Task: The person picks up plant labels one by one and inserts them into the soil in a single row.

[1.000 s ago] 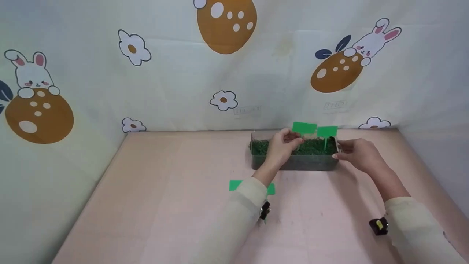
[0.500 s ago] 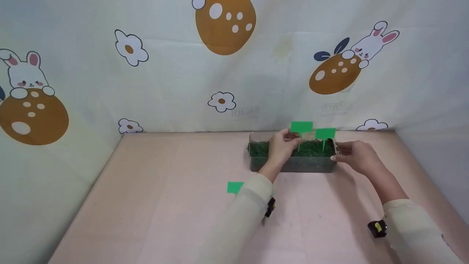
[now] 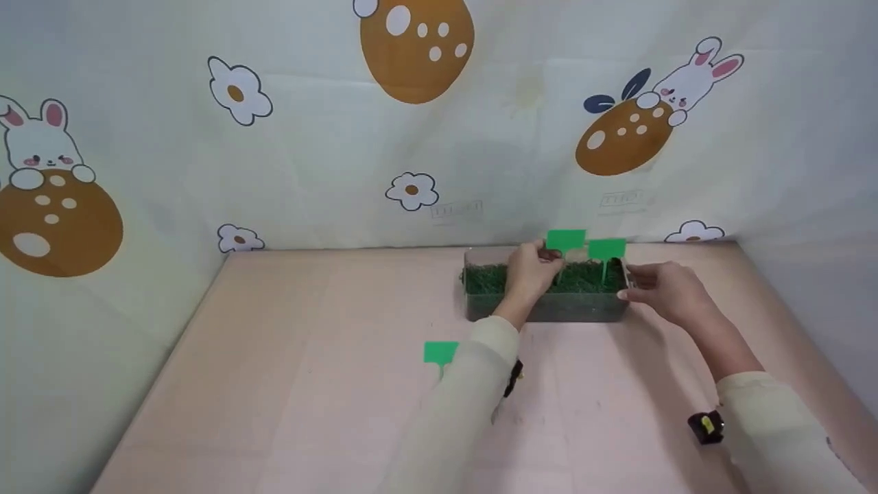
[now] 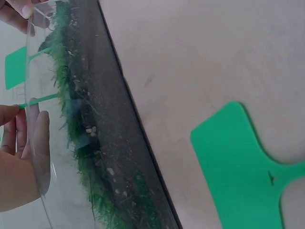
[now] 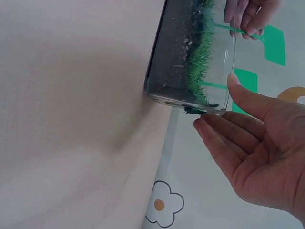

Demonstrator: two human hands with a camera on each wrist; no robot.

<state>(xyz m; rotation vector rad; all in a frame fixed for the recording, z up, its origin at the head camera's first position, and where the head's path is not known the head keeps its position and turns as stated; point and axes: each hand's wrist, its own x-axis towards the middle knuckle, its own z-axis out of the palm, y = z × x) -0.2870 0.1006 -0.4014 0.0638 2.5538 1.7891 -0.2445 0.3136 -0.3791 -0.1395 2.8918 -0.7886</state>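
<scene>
A clear box (image 3: 583, 307) of dark soil topped with green grass stands at the back right of the table. My left hand (image 3: 531, 274) is over the box and pinches the thin stem of a green plant label (image 3: 566, 239); the stem's lower end is in the grass. Beside it, a second plant label (image 3: 607, 248) stands upright in the grass near the right end. My right hand (image 5: 267, 143) grips that end of the box, thumb at the rim and fingers against the end wall. Another green plant label (image 3: 440, 352) lies on the table, partly behind my left sleeve.
The pinkish table (image 3: 329, 384) runs back to a curtain (image 3: 329, 151) printed with rabbits and flowers. A dark wrist camera (image 3: 706, 427) sits by my right sleeve. Small dark specks dot the table before the box.
My left forearm has shifted right, and its sleeve now covers a further label on the table. The pinched label has turned from slightly tilted to level. My right hand keeps its hold.
</scene>
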